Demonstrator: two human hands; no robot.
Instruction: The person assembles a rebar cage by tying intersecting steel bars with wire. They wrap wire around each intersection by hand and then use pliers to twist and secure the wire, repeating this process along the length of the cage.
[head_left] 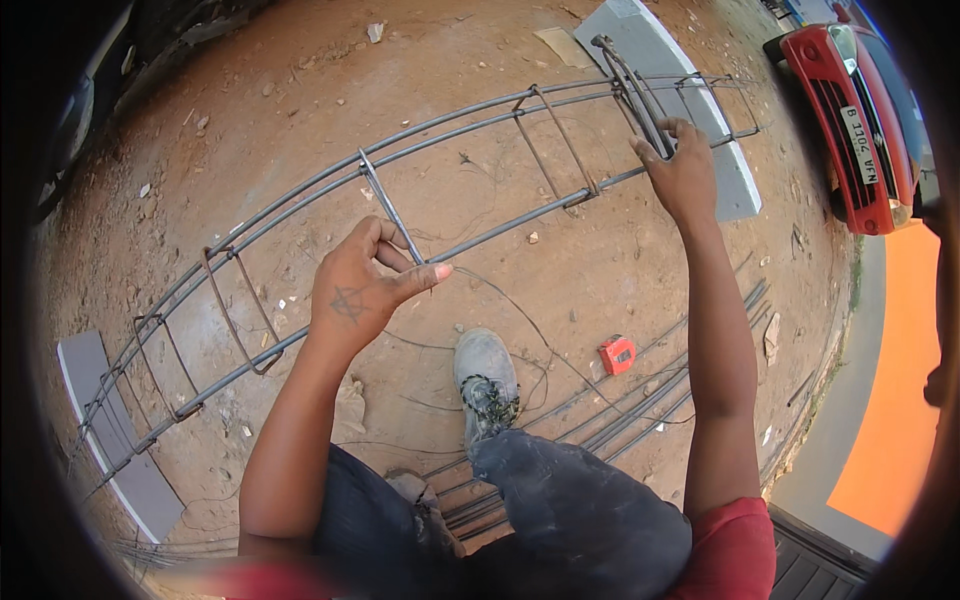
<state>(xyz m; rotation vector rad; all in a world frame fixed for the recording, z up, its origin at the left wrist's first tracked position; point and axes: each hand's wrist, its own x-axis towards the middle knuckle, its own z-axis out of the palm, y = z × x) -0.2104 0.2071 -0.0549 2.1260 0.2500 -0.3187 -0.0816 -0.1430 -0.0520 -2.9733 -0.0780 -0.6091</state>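
A long rebar cage [520, 221] lies across the dirt, its long bars crossed by several square stirrups. My left hand [365, 275] is closed at the lower corner of one stirrup [389, 205], beside the near bar, with the thumb stretched along that bar. Farther right, my right hand [683, 170] grips the near end of a few stirrups bunched together [640, 102]. Their tops lean up past the far bars. How many I hold there cannot be made out. Other stirrups [228, 300] stand spaced along the cage to the left.
Grey blocks support the cage at the right [738, 185] and the left [110, 430]. A red tape measure [617, 354] and loose rods [610, 432] lie near my shoe [486, 370], with thin wire [535, 325] curling by. A red car [835, 120] stands at the upper right.
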